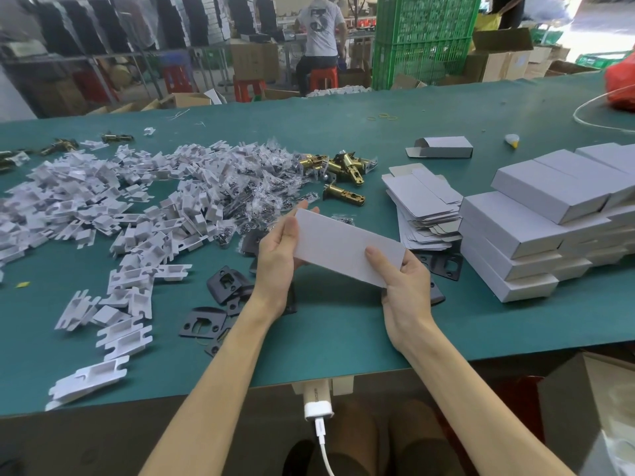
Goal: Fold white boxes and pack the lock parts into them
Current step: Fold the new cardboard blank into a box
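Both hands hold one closed white box (343,245) above the green table (343,338). My left hand (278,255) grips its left end, thumb on top. At the box's right end, my right hand (405,286) grips with the thumb on top and fingers underneath. A stack of flat unfolded box blanks (422,204) lies just right of the box. Brass latch bolts (347,170) lie behind it. Black strike plates (226,286) lie under and left of my hands. A heap of white card inserts (103,207) and small screw bags (261,180) covers the left.
Finished white boxes (549,218) are stacked at the right. One folded box with an open flap (443,147) lies behind the blanks. Yellow rubber bands (385,116) and a red bag (622,84) are at the far right. A person sits on a red stool beyond the table.
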The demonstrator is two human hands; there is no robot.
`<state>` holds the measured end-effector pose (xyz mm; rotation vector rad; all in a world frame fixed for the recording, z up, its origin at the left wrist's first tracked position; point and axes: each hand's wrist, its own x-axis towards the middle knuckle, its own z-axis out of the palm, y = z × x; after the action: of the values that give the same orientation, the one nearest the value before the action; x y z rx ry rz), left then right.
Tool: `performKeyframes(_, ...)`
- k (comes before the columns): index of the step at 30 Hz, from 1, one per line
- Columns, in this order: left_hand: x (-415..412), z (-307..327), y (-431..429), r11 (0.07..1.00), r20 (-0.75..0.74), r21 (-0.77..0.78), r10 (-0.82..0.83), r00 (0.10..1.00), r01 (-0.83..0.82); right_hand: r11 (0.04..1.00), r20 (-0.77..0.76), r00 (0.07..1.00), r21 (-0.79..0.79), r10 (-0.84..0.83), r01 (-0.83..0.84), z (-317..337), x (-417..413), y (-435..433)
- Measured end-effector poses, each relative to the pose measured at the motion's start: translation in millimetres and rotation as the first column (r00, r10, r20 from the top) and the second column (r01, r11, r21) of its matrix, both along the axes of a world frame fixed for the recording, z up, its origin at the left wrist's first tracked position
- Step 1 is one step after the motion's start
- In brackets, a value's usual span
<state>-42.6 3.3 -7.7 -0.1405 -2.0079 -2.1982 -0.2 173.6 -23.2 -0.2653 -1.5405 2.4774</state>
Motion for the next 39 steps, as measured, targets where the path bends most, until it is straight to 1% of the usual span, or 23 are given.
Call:
performKeyframes(5, 5.5, -0.3, 5.8, 0.987, -0.095, -0.154, -0.071, 0.993, 0.056, 0.999, -0.001, 1.000, -0.046, -0.015, 0.015, -1.4, -2.1, 1.6)
performKeyframes(9, 5.4, -1.4, 4.8, 0.960, -0.121, -0.276, -0.081, 0.989, 0.045, 0.999, 0.002, 0.999, -0.027, -0.045, 0.045, -3.1, -3.7, 0.6)
performKeyframes(18, 4.3, -4.8, 6.0, 0.930, -0.088, -0.363, -0.096, 0.991, 0.058, 0.997, -0.024, 0.998, 0.041, -0.062, 0.063, -5.7, -3.4, -0.1)
performKeyframes(21, 3.1, -7.6, 5.9, 0.924, -0.102, -0.381, -0.061, 0.993, 0.018, 0.995, -0.046, 0.996, 0.068, -0.074, 0.077, -3.9, -2.0, -2.1)
performKeyframes(24, -0.7, -9.2, 6.2, 0.944, -0.108, -0.327, 0.010, 0.994, -0.045, 0.990, -0.056, 0.992, 0.079, -0.117, 0.121, -2.9, -1.3, -4.2)
performKeyframes(26, -2.4, -8.6, 4.3, 0.971, -0.063, -0.221, 0.080, 0.995, -0.092, 0.987, -0.034, 0.986, 0.005, -0.161, 0.161, -2.8, -2.4, -2.7)
performKeyframes(28, -2.9, -6.7, 2.2, 0.995, -0.009, -0.062, 0.081, 0.997, -0.081, 0.988, -0.033, 0.990, -0.073, -0.135, 0.133, -2.7, -3.2, -1.9)
performKeyframes(29, -2.4, -5.5, 2.2, 0.998, 0.009, 0.011, 0.059, 0.998, -0.059, 0.993, -0.043, 0.994, -0.068, -0.098, 0.095, -2.2, -3.0, -3.0)
performKeyframes(30, -1.9, -4.1, 2.4, 0.998, 0.020, 0.049, 0.044, 0.999, -0.045, 0.998, -0.065, 0.996, -0.027, -0.056, 0.054, -2.1, -2.8, -4.4)
performKeyframes(32, -0.4, -2.4, 3.0, 0.997, 0.055, 0.079, -0.008, 0.998, 0.004, 0.994, -0.143, 0.989, 0.113, 0.027, -0.011, -2.1, -1.4, -7.2)
performKeyframes(34, 1.1, -1.9, 4.5, 0.988, 0.119, 0.110, -0.117, 0.986, 0.104, 0.970, -0.206, 0.972, 0.233, 0.111, -0.061, -2.6, 0.9, -8.2)
performKeyframes(36, 1.9, -0.4, 5.6, 0.973, 0.164, 0.126, -0.215, 0.963, 0.196, 0.958, -0.229, 0.957, 0.264, 0.176, -0.113, -0.6, 3.4, -8.3)
performKeyframes(39, 1.0, 0.0, 4.6, 0.949, 0.207, 0.135, -0.308, 0.929, 0.284, 0.947, -0.234, 0.938, 0.259, 0.254, -0.192, 4.0, 5.4, -7.2)
